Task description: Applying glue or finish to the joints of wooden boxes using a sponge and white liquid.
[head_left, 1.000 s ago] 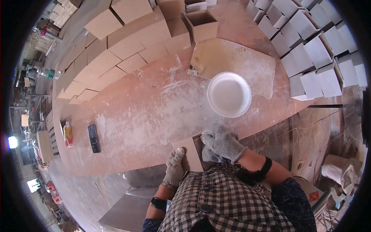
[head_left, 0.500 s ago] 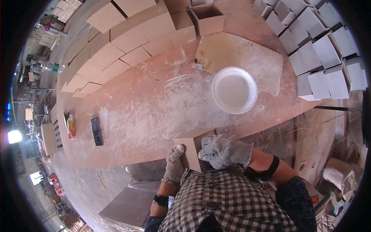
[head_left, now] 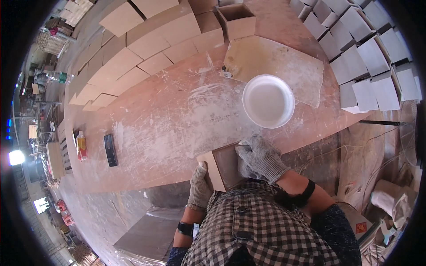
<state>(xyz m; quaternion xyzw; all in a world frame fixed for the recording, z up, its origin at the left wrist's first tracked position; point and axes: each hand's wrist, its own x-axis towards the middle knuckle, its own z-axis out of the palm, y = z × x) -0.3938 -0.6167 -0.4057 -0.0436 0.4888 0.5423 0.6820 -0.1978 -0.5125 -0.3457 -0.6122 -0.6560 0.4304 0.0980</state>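
Near edge of the open cardboard box (head_left: 226, 166) hidden behind the checked shirt (head_left: 266, 230). Right hand (head_left: 262, 157) covering part of the box's inside; palm of the left hand (head_left: 199, 188) turned away. Small dark flat object (head_left: 110, 150) too small to identify.

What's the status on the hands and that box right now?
Left hand gripping the brown box at its left side. Right hand pressed inside the box. White bowl just beyond on the table, apart from the box.

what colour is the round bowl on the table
White, inside and rim alike; the bowl shows best in the head view, beyond the gloved right hand.
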